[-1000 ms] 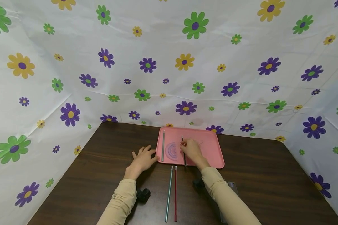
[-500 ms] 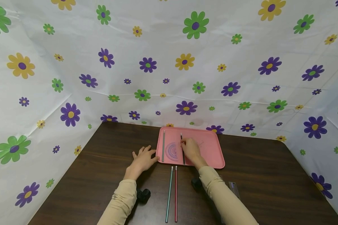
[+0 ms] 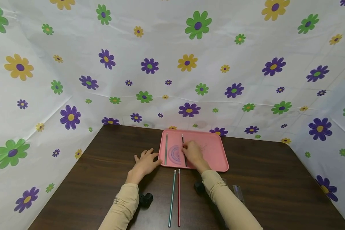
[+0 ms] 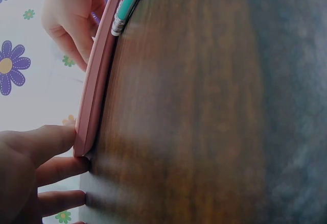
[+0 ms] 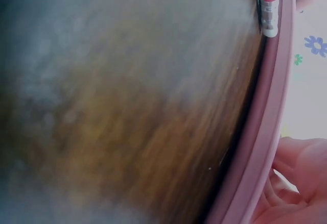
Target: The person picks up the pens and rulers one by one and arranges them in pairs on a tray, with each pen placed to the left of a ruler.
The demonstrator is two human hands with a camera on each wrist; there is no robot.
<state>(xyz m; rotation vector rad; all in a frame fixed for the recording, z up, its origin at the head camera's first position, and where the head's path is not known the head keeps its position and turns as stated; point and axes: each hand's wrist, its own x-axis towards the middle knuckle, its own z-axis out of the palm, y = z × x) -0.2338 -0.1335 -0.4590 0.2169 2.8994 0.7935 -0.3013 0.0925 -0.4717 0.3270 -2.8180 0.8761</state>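
In the head view, my right hand (image 3: 193, 154) pinches a black pencil (image 3: 185, 160) over the pink tray (image 3: 214, 150). The pencil runs front to back, its white-tipped end away from me. Left of it in the tray are a transparent protractor (image 3: 173, 154) and a grey-green pencil (image 3: 166, 148). My left hand (image 3: 144, 164) lies at the tray's front left corner, fingers spread. In the left wrist view, its thumb (image 4: 53, 141) touches the rim and a fingertip meets the corner below. The right wrist view hides the black pencil behind the tray's side.
A teal pencil (image 3: 172, 199) and a red pencil (image 3: 179, 199) lie side by side on the dark wooden table (image 3: 276, 179), in front of the tray. A ruler (image 3: 238, 193) lies partly under the right forearm. A flower-patterned sheet (image 3: 161, 64) stands behind the table.
My right hand has shifted the black pencil left and slightly away from me; its near end, earlier over the tray's front rim, is now inside. The left hand has stayed in place.
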